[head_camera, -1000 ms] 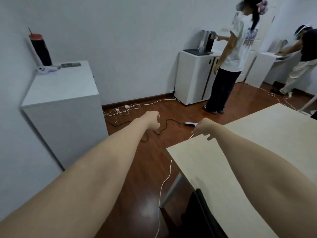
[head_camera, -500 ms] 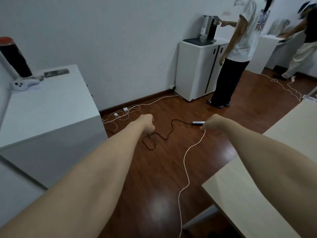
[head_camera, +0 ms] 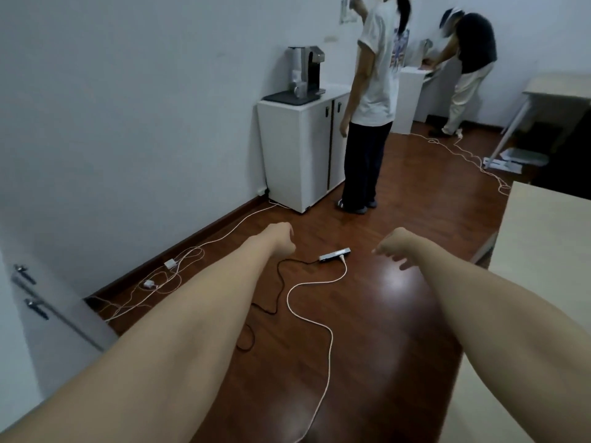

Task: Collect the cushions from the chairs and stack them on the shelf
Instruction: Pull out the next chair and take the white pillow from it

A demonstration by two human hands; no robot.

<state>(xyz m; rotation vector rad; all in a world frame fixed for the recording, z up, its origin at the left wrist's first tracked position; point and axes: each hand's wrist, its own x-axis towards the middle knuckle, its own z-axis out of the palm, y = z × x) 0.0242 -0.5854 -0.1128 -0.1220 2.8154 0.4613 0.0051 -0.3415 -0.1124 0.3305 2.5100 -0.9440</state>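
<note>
No cushion, chair or shelf shows in the head view. Both my bare arms reach forward over the dark wooden floor. My left hand hangs with its fingers loosely curled and holds nothing. My right hand is also empty, its fingers drooping downward, about a forearm's width to the right of the left hand.
A power strip and loose cables lie on the floor below my hands. A white cabinet stands at the left, a light wooden table at the right. One person stands by a white cupboard; another person bends farther back.
The view has swung right and forward: the left cabinet slid almost out of frame, the table moved to the right edge, and the far corner with both people came into fuller view.
</note>
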